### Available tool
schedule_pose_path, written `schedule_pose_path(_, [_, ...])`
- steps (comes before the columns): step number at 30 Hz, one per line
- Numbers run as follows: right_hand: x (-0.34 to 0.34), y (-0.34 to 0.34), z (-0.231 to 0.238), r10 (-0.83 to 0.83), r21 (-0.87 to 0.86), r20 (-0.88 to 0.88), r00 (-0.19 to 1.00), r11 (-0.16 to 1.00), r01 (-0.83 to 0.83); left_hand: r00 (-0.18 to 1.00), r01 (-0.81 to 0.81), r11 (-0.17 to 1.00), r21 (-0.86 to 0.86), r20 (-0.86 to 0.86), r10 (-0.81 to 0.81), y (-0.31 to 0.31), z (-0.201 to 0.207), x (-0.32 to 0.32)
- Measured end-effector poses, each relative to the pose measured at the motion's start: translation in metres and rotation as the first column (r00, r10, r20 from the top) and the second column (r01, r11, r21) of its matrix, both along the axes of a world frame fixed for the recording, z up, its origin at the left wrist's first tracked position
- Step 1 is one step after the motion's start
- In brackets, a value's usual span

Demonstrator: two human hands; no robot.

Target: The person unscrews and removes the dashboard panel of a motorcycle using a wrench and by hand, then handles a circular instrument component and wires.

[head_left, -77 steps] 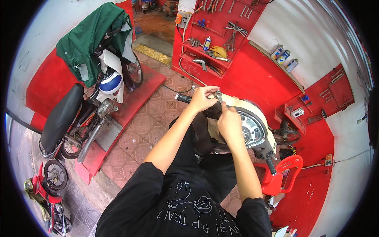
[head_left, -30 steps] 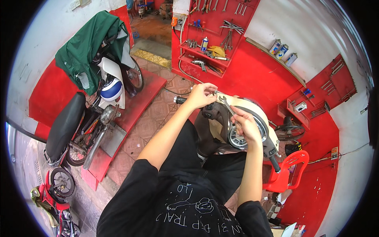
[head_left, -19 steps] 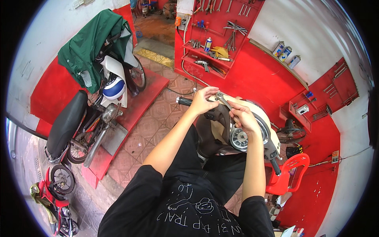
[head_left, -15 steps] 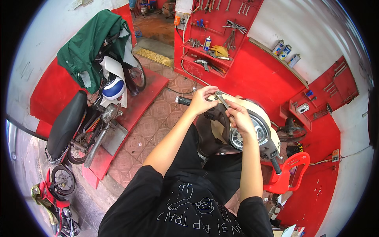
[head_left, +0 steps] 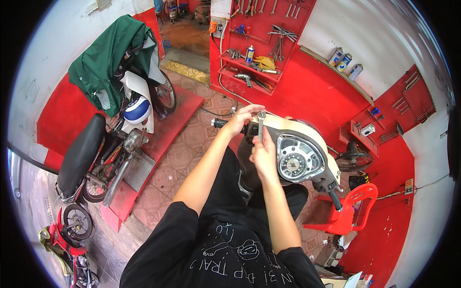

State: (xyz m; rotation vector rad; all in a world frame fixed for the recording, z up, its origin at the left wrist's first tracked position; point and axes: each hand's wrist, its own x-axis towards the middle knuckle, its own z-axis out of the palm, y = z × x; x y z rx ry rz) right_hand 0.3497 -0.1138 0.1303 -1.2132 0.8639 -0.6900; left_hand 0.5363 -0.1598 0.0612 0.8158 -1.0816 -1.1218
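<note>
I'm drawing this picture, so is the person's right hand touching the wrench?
Touching. The head view shows the right hand closed around the near part of the wrench, whose far end sticks out.

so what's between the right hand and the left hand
The head view shows a wrench there: its shaft runs from the right hand to its rounded end beside the left hand.

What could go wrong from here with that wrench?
The wrench in the right hand could slip and scratch the scooter's cream panel beside it. Its upper end is close to the left hand, so a sudden jerk might knock that hand. If dropped, it could perhaps strike the instrument cluster.
</note>
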Motion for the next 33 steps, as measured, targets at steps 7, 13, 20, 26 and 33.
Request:
schedule_pose_path(7, [-0.028,-0.025,0.016,0.122,0.107,0.080,0.989,0.986,-0.130,0.992,-0.101,0.994,0.033,-0.076,0.103,-0.001,0.005,-0.011])
schedule_pose_path(13, [0.006,0.024,-0.002,-0.003,0.155,0.257,0.967,0.987,-0.038,0.991,-0.124,0.992,-0.015,0.055,0.124,0.003,-0.001,-0.007])
schedule_pose_path(20, [-0.043,-0.039,0.020,0.100,0.112,0.066,0.993,0.988,-0.107,0.994,-0.095,0.992,0.085,-0.049,0.099,0.009,0.012,-0.015])
schedule_pose_path(26, [-0.049,-0.073,0.028,0.270,0.092,-0.049,0.962,0.960,-0.265,0.992,-0.096,0.986,0.135,-0.072,0.106,0.008,0.007,-0.011])
schedule_pose_path(33, [-0.059,-0.102,0.060,0.399,0.171,-0.135,0.907,0.911,-0.375,0.989,-0.128,0.978,0.163,-0.048,0.137,0.009,0.011,-0.012])
